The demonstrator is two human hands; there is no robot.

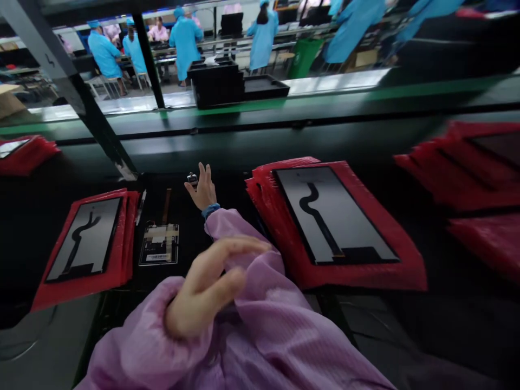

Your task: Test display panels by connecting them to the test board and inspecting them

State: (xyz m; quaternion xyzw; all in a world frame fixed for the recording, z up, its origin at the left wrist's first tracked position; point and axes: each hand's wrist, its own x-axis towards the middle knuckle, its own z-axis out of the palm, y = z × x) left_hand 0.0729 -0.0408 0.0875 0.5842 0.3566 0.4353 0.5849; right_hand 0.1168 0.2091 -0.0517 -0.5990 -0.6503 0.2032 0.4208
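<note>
My right hand reaches forward over the dark work mat, its lilac sleeve crossing the middle of the view. Thumb and forefinger pinch a small metal part while the other fingers stand up. My left hand lies close to me on the right sleeve, fingers stretched out and slightly blurred, holding nothing. Just left of the right wrist, a small labelled board with a thin brown strip lies on the mat.
A display panel with a black flex cable rests on red bags at left; a larger panel lies on a red stack at right. More red bags sit far right. A pen lies by the left stack. Black trays stand on the conveyor; several people in blue coats work behind.
</note>
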